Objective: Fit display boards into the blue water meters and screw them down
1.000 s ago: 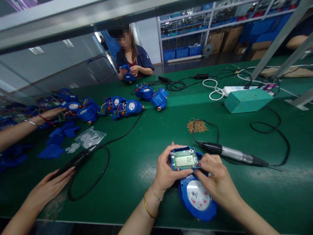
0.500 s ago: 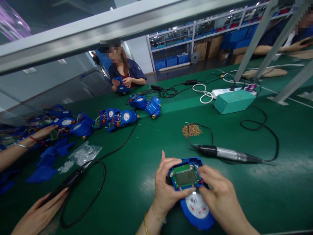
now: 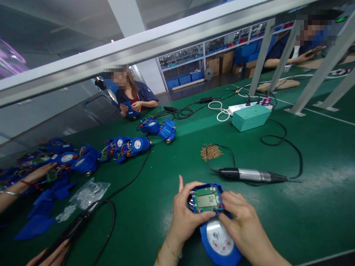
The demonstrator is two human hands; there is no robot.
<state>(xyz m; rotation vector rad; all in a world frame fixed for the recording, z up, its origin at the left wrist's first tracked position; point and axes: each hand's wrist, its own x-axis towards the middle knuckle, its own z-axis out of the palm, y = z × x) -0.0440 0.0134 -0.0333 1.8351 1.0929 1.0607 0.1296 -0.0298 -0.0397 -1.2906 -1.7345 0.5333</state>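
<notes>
A blue water meter (image 3: 206, 236) with a white round dial is in front of me. Its rectangular housing carries a green circuit board (image 3: 214, 192) with a lit display (image 3: 208, 200) reading about "0.2". My left hand (image 3: 184, 208) grips the housing from the left, thumb along its lower edge. From the right, my right hand (image 3: 241, 218) pinches the housing's edge, its fingertips partly hidden behind the board. Beyond my hands lies an electric screwdriver (image 3: 249, 174), black and silver, near a pile of small brass screws (image 3: 211, 152).
Several blue meters (image 3: 140, 144) with loose wires line the left side. A co-worker's hand (image 3: 52, 255) holds a black screwdriver (image 3: 66, 232) beside a plastic bag (image 3: 90, 194). A green box (image 3: 251, 118) and power strip (image 3: 234, 108) stand at the back. Another person (image 3: 135, 92) sits across the table.
The display has gone from blank to showing digits. The view has shifted slightly; both my hands keep their hold on the meter.
</notes>
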